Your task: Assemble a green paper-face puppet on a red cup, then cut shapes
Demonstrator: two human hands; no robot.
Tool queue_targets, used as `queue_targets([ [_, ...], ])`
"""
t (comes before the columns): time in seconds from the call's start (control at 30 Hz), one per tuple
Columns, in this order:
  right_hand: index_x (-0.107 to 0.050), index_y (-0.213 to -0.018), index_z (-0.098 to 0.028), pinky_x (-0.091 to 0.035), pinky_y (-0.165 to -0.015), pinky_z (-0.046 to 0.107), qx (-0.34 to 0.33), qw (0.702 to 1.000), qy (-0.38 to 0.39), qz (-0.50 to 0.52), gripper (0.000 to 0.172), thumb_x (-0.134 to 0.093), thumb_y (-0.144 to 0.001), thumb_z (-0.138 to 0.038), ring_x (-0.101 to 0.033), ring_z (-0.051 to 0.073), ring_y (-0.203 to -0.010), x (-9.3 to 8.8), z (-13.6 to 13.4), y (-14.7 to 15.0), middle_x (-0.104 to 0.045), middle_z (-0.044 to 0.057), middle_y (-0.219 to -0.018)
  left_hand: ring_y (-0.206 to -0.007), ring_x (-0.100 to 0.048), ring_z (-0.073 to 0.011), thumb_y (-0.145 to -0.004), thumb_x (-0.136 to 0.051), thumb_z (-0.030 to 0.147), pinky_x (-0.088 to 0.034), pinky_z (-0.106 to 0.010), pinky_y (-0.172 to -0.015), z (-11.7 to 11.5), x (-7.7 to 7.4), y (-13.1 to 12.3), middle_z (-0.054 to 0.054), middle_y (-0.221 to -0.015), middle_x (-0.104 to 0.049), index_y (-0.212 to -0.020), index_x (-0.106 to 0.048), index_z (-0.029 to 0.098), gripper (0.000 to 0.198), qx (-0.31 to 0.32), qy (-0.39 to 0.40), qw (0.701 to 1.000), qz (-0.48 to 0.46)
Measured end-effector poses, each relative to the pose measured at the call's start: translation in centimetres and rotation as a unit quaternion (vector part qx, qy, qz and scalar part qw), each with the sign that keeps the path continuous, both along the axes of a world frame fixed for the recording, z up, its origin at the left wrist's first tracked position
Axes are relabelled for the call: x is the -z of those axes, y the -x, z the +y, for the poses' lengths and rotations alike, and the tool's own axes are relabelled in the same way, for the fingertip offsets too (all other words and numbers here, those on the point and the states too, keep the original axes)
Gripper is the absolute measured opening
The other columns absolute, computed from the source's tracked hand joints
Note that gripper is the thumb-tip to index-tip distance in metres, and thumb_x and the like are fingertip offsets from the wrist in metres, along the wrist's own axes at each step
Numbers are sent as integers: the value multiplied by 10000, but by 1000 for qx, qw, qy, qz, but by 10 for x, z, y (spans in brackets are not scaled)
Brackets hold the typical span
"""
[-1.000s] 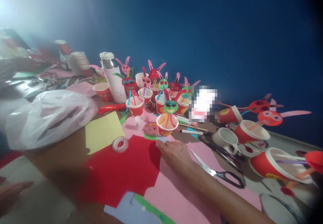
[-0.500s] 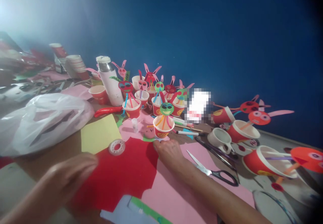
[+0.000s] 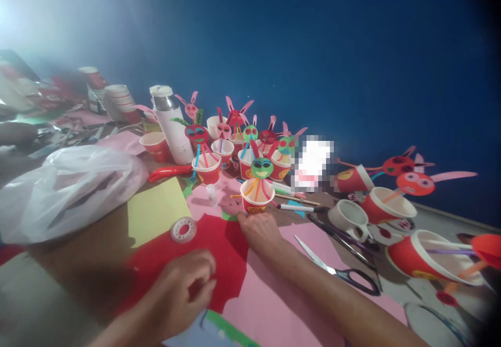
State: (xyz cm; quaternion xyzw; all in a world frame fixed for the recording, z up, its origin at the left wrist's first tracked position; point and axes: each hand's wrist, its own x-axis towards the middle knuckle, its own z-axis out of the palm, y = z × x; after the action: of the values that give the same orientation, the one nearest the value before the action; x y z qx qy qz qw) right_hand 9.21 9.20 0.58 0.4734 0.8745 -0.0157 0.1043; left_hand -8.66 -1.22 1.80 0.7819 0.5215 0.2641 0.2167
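Note:
My left hand (image 3: 180,294) lies on the red paper sheet (image 3: 219,248) near its front edge, fingers curled in and pinched together; what they hold, if anything, is hidden. My right hand (image 3: 261,230) reaches forward across the pink paper (image 3: 282,300) and rests just below a red paper cup with a green paper face on straws (image 3: 257,194). Its fingertips touch the table at the cup's base, and the fingers are hidden under the back of the hand. A roll of clear tape (image 3: 183,229) lies on the red sheet's upper left edge.
Scissors (image 3: 338,271) lie right of my right forearm. Several more cup figures (image 3: 235,143) stand behind, others lie tipped at the right (image 3: 391,203). A white flask (image 3: 172,125), yellow paper (image 3: 154,208), a white plastic bag (image 3: 70,188) and stacked cups (image 3: 119,99) fill the left.
My left hand has come in from the lower left onto the red sheet and its fingers have curled shut. My right hand stays by the green-faced cup.

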Motion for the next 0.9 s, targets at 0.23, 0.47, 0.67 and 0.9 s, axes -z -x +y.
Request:
queue_targets([
  [0.23,-534,-1153,-138,-520,-598,292,-1,1000,-18,23,250,-493,-914,-198,-668,168,-669,-7,-3,5,-685,46,-795,-1274,-409,-296,-777,-577,298,-347,-497,-1043,-2,10,-12,-94,-1405,-434,-1345,-423,215,594,130,30,975,176],
  [0.47,-503,-1192,-151,-442,-521,284,26,997,-39,59,366,-439,-842,-68,-696,266,-630,-3,-5,10,-714,119,-674,-1313,-348,-297,-793,-586,377,-279,-494,-1085,-12,11,-4,-55,-1450,-342,-1375,-377,263,628,171,68,966,182],
  [0.67,-573,-993,-130,-401,-599,278,49,989,-23,140,215,-389,-884,-134,-672,244,-712,-14,-20,0,-705,121,-741,-1291,-382,-311,-771,-611,373,-283,-504,-1078,-14,21,4,-69,-1427,-390,-1342,-439,256,608,168,53,972,153],
  [0.9,-504,-720,-217,-315,-477,146,89,917,177,345,100,-532,-744,-124,-524,68,-555,-35,-75,-43,-577,-83,-641,-1167,-511,-242,-812,-542,325,-450,-356,-961,-14,29,1,-64,-1317,-525,-1264,-486,289,457,-21,121,990,-64],
])
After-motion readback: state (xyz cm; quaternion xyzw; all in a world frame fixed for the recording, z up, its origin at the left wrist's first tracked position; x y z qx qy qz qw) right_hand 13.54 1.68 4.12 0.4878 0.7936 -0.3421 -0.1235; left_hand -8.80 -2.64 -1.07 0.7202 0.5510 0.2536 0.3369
